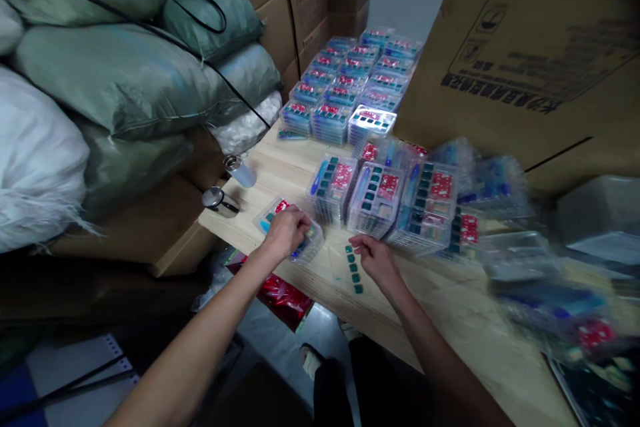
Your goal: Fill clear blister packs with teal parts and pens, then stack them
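Note:
My left hand is over a clear plastic tray near the front edge of the wooden table, its fingers curled together; whatever is between them is too small to make out. Red and blue items show in that tray. My right hand has thumb and fingertips pinched at the top of a strip of dark green squares. The strip runs down toward the table edge. Behind my hands stand stacks of filled clear trays with blue pens, green squares and red cards.
More tray stacks line the back. Two metal cups stand at the left edge. Blurred clear boxes lie at right, beneath a large carton. Stuffed sacks are piled at left.

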Demonstrator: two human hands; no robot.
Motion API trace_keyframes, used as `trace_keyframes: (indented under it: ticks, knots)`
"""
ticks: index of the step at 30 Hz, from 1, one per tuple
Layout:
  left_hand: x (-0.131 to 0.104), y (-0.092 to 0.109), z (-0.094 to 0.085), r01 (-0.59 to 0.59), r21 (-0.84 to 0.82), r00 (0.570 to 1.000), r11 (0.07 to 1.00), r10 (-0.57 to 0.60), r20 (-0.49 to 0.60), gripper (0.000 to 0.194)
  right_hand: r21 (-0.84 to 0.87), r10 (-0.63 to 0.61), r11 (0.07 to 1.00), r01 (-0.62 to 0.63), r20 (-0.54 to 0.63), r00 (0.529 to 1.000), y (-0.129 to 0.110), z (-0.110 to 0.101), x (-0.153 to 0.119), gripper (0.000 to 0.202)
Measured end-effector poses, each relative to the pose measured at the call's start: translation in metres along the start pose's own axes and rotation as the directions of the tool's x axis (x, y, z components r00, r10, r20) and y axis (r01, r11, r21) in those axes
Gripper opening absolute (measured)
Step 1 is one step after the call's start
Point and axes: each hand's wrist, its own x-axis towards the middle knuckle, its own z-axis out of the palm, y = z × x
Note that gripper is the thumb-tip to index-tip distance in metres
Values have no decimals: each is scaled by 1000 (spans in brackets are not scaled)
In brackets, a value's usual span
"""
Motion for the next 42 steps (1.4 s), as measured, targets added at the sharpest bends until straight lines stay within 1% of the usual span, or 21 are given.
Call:
trace_keyframes:
  ticks: [3,6,7,9,11,12,13,15,16,17,19,21,23,25,28,33,35,37,39,40,42]
  knots:
    - [-1,-1,2,-22,22,1000,1000,22,-14,14,23,36,999,-36,14,999,22,0,-7,35]
    - [-5,3,-4,-105,30,994,994,104,13,20,50,47,998,-48,21,999,41,-2,-14,35]
    - [-10,7,-7,-133,21,991,991,133,0,22,46,58,997,-59,16,998,47,-4,-17,34]
    - [-27,18,-10,-160,-18,982,987,157,-106,27,-3,91,996,-91,-20,996,58,-11,-23,35]
    - [-53,28,-4,-132,-91,961,987,105,-254,29,-102,129,985,-140,-104,986,68,-18,-28,36]
    - [-68,33,4,-92,-143,953,986,45,-300,29,-158,146,973,-170,-153,977,72,-21,-30,37]
    - [-83,35,17,-37,-201,957,979,-23,-289,28,-208,161,957,-202,-196,967,76,-23,-33,38]
    - [-107,36,51,124,-325,977,938,-172,-123,25,-270,184,931,-247,-241,953,83,-21,-36,38]
    - [-115,34,71,226,-354,970,907,-245,-9,23,-284,189,924,-256,-241,952,85,-18,-37,37]
    - [-118,32,92,338,-354,940,872,-327,92,23,-292,189,922,-254,-233,954,87,-13,-38,36]
    - [-113,26,128,505,-339,863,794,-474,174,29,-303,182,922,-241,-210,960,88,-2,-39,35]
    - [-100,22,154,601,-333,797,727,-577,180,35,-315,178,920,-231,-188,966,87,9,-40,36]
    - [-87,21,171,639,-336,764,692,-623,168,38,-328,184,916,-230,-166,969,86,17,-41,37]
    - [-80,21,180,649,-339,754,681,-636,166,38,-336,194,913,-233,-146,970,85,21,-41,37]
    - [-80,21,186,659,-359,742,661,-649,168,38,-328,212,913,-241,-122,970,83,22,-41,31]
    - [-92,20,191,656,-437,731,616,-663,164,39,-263,224,934,-241,-91,970,72,20,-42,16]
    - [-97,25,193,644,-487,734,589,-656,177,35,-203,218,954,-220,-35,975,65,15,-49,16]
    - [-105,33,192,632,-534,736,562,-651,185,32,-80,196,978,-190,68,978,53,4,-58,24]
    - [-113,43,182,593,-621,744,512,-643,180,30,48,135,988,-144,161,978,33,-13,-66,33]
    - [-118,48,172,544,-690,756,478,-635,156,30,76,89,992,-104,183,979,18,-23,-68,36]
    - [-125,54,144,370,-833,782,412,-621,40,29,58,-27,998,16,186,982,-22,-39,-65,40]
